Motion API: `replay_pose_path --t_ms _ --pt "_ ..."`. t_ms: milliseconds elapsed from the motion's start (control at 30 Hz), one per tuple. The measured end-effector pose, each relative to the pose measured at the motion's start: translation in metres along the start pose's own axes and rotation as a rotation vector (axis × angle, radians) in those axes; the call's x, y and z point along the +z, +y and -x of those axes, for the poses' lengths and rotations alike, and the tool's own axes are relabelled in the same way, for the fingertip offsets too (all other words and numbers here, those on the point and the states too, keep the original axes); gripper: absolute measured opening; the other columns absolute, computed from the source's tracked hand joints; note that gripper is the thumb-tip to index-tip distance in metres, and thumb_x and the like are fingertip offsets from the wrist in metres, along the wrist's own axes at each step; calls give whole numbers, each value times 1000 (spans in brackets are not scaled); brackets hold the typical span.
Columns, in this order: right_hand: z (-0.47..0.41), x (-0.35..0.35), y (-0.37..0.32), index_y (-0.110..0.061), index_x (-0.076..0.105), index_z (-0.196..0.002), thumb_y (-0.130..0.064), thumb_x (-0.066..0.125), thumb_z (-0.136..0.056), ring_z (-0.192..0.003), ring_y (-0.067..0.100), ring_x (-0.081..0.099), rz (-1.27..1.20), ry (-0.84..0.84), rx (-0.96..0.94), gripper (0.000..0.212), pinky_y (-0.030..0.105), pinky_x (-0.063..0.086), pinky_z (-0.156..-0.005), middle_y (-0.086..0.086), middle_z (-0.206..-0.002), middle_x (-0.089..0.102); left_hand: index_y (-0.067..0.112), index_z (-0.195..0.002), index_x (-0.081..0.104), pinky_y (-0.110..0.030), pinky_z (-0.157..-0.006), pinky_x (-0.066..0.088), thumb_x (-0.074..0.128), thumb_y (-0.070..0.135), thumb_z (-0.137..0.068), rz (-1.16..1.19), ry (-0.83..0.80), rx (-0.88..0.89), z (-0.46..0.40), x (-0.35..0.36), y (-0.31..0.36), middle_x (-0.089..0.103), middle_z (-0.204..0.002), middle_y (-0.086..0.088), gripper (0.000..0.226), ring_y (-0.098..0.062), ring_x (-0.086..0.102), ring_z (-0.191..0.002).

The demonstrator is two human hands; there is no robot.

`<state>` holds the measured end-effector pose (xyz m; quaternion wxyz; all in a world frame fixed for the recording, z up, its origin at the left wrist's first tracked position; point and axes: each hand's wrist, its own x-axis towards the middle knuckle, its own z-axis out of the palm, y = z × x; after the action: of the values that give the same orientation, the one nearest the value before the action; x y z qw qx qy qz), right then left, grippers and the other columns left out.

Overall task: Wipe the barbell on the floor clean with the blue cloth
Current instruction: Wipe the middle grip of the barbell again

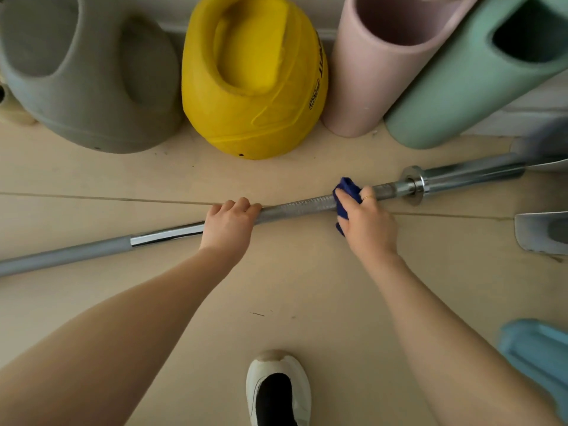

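A: Which way does the barbell (295, 207) lie?
B: On the floor (276, 287), lower left to upper right.
A: The hands?
B: Left hand (229, 224) curls over the shaft; right hand (367, 224) clutches one blue cloth (345, 195) around it (near the collar).

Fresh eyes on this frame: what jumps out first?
The chrome barbell lying slantwise across the floor, with the left hand gripping its middle and the right hand wrapping the blue cloth round it near the collar. Behind it, the bright yellow kettlebell stands against the wall.
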<state>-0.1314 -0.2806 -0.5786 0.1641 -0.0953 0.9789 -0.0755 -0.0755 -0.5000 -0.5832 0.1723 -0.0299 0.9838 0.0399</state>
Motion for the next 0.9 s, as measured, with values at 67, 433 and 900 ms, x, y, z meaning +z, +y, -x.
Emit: replay_pose_path --t_ms 67,433,900 --pt "-9 -4 5 -23 49 -130 -24 57 -87 -89 41 56 -34 80 180 44 44 47 -73 17 -122 44 22 -134 44 -34 -87 35 45 9 -93 2 -12 -5 -1 -2 -4 53 -119 -4 43 -28 50 -108" --pt "-1 8 -57 -19 54 -122 -21 54 -89 -91 35 56 -57 33 108 33 36 41 -65 15 -119 47 15 -136 38 -35 -93 39 58 19 -89 72 -53 -59 8 -13 -27 39 -137 -4 51 -26 42 -119" --pt "21 31 -146 -20 71 -92 -23 78 -61 -49 22 58 70 -3 -130 32 23 38 -40 10 -85 63 10 -107 62 -35 -88 33 54 18 -91 156 11 -196 23 -12 -56 52 -118 -8 19 -30 47 -108"
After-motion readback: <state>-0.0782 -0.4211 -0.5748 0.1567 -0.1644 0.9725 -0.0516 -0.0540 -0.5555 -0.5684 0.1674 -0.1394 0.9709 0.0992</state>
